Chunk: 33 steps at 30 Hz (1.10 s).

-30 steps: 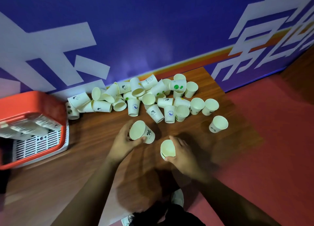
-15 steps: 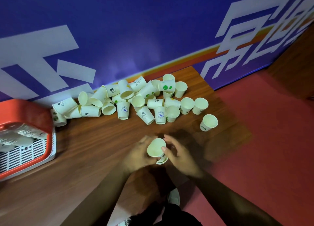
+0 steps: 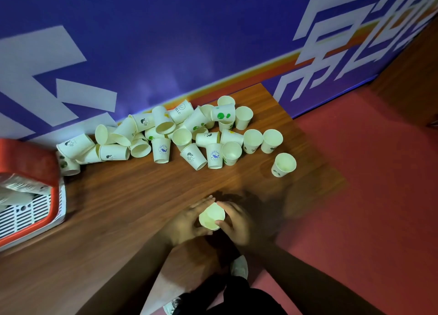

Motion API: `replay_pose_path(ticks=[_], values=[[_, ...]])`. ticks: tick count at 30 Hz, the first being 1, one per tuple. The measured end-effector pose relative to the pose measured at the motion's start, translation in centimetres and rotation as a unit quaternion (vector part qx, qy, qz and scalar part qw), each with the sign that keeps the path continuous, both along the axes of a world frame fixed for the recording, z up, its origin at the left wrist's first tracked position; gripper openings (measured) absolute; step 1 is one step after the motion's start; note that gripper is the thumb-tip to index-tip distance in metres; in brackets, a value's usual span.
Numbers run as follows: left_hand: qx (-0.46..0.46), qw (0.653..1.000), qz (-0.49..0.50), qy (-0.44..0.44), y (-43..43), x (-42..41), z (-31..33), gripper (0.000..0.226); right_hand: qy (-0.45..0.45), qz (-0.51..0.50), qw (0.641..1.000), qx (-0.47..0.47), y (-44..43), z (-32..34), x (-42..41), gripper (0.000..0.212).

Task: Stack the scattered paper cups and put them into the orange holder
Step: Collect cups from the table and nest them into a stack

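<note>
1. Two bare hands meet low in the middle of the frame, over the near edge of the wooden table [image 3: 118,208].
2. Between them is a pale paper cup [image 3: 211,216], its open mouth tipped up toward the camera; whether a second cup is nested beneath it cannot be made out.
3. Left hand [image 3: 187,222] wraps the cup from the left, fingers curled around its side.
4. Right hand [image 3: 237,222] closes on it from the right, thumb on the lower rim and fingers over the top edge, so both hands are clamped on the same cup.
5. Many more cups lie in a loose pile [image 3: 180,134] across the upper middle of the frame, against the blue wall [image 3: 166,42]; some stand upright, some are upside down, and many lie on their sides touching one another.
6. One upright cup [image 3: 283,164] stands apart from the pile, to the right of centre.
7. At the left edge of the frame sits the orange holder [image 3: 28,160], with a white slatted panel, and stacks of cups lying on their sides inside it.
8. Right of the table, the floor [image 3: 355,196] is red, and a white shoe [image 3: 239,266] shows below the hands.
</note>
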<state>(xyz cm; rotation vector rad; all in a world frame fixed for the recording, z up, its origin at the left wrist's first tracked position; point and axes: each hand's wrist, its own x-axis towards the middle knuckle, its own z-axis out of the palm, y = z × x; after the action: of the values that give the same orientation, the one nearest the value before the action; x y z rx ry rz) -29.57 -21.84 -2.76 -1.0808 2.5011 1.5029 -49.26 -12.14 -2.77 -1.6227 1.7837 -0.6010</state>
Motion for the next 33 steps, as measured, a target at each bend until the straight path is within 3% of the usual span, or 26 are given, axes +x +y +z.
replay_pose_path(ticks=[3,7,10,14,21,27,30,33], values=[[0.003,0.999,0.035,-0.013,-0.4,-0.3,0.8,0.094,-0.022,-0.061,0.998,0.01,-0.4,1.2,-1.9,0.053],[0.008,0.991,0.13,-0.025,-2.9,-1.6,1.9,0.062,0.042,-0.145,0.988,0.017,-1.9,2.4,-7.9,0.046],[-0.044,0.985,0.164,-0.037,-4.9,-4.1,2.7,0.049,0.103,-0.163,0.981,0.008,-3.0,2.8,-12.4,0.046],[-0.09,0.979,0.181,-0.036,-7.0,-9.6,4.0,0.05,0.216,-0.18,0.959,-0.007,-4.5,2.8,-16.1,0.046],[-0.057,0.978,0.16,-0.124,-9.0,-17.3,3.9,0.067,0.275,-0.17,0.942,0.089,-5.6,0.3,-18.8,0.046],[-0.069,0.967,0.15,-0.195,-9.6,-18.1,1.6,0.048,0.249,-0.149,0.951,0.106,-6.2,-1.4,-19.8,0.026],[-0.101,0.965,0.167,-0.173,-9.3,-17.4,1.4,0.042,0.232,-0.137,0.96,0.074,-6.0,-1.1,-19.8,0.02],[-0.121,0.968,0.198,-0.1,-9.1,-16.6,2.3,0.04,0.126,-0.138,0.982,0.021,-5.9,0.5,-19.2,0.011]])
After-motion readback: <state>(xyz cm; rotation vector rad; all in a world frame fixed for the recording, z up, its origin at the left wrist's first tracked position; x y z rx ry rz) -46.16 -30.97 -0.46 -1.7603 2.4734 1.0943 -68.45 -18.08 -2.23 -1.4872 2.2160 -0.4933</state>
